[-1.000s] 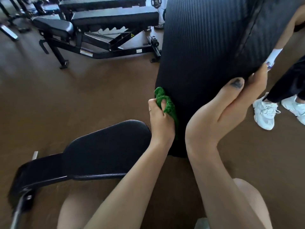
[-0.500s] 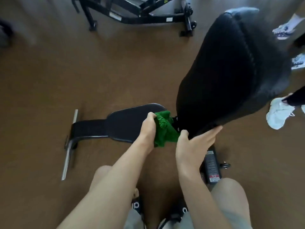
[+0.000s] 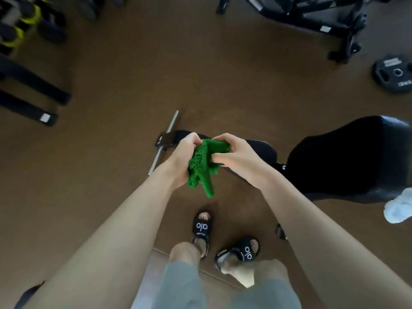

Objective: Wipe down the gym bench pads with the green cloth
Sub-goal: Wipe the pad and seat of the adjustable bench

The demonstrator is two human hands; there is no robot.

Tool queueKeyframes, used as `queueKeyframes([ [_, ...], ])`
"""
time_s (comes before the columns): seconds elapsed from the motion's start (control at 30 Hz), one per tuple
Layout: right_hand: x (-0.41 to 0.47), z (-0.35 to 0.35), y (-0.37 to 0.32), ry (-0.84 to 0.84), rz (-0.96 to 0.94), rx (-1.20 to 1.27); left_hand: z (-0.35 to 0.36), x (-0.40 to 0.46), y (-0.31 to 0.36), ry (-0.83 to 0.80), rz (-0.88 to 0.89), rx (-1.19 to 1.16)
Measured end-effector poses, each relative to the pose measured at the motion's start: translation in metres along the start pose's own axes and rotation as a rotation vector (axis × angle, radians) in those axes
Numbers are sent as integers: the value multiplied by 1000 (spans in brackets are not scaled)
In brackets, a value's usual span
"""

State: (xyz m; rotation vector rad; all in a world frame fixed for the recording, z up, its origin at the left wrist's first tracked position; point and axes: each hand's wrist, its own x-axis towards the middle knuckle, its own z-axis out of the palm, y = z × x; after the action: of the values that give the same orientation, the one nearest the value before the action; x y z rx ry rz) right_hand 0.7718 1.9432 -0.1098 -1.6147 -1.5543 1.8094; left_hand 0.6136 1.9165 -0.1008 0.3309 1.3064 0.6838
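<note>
While my left hand point(image 3: 181, 156) and right hand point(image 3: 236, 156) both grasp 1 green cloth point(image 3: 201, 166), they hide part of the bench pad point(image 3: 263, 152); 1 weight plate point(image 3: 393, 74) lies nearby.

A black weight plate point(image 3: 393, 73) lies flat on the brown floor point(image 3: 156, 74), well apart from the fingers, far to their upper right. Dumbbells with yellow-green trim point(image 3: 20, 23) sit blurred far to their upper left. Below the fingers stand two black slide sandals point(image 3: 201, 228) with white lettering. A white sneaker point(image 3: 399, 207) shows at the lower right.
</note>
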Motion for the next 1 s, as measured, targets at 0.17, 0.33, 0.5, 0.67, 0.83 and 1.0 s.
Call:
queueKeyframes([
  [0.17,17,40,-80,-128,-39,-118,-69,-56,40,-13,10,84],
  [0.33,39,88,-139,-201,-58,-270,-136,-92,73,54,10,316],
  [0.5,56,129,-187,-313,-52,-437,-190,-109,93,205,104,743],
  [0.67,77,152,-218,-368,-101,-579,-227,-116,115,273,189,1037],
  [0.83,102,152,-236,-345,-149,-579,-235,-109,155,292,261,1244],
  [1.0,137,141,-255,-308,-247,-620,-230,-82,209,283,284,1412],
])
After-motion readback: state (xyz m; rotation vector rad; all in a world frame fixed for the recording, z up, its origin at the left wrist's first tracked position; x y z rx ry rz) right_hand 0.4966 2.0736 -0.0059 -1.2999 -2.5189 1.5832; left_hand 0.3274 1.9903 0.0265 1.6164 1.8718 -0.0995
